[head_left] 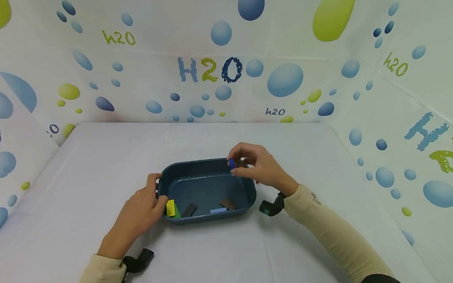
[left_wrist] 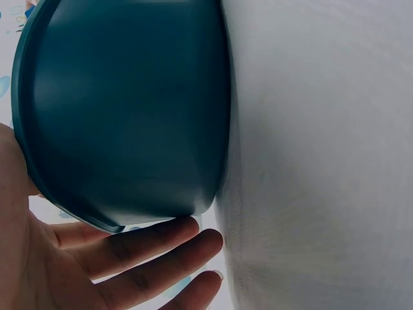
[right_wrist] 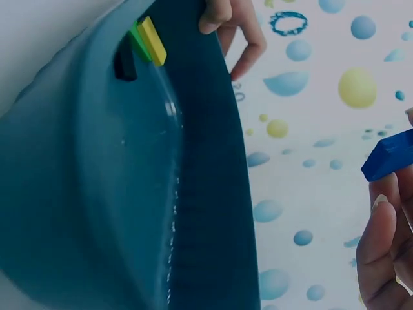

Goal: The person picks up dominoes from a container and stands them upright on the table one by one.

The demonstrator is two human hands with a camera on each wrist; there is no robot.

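A dark blue-green plastic basin [head_left: 203, 185] stands on the white-covered table. My left hand [head_left: 140, 208] holds its left end, thumb over the rim and the other fingers along the outside wall. Above the right end of the basin, my right hand [head_left: 260, 165] pinches a small blue block [right_wrist: 390, 156] between thumb and fingertips. Inside, along the near wall, lie a yellow block [head_left: 170, 208], a green block [head_left: 177, 211], a black block [head_left: 189, 210], a light blue block [head_left: 218, 210] and a brown block [head_left: 228, 204].
Small red bits [head_left: 257, 182] show just beyond the basin's right end, mostly hidden by my right hand. A white tablecloth [head_left: 104, 165] covers the table. Patterned sheeting [head_left: 150, 73] with bubbles and lettering rises at the back and both sides.
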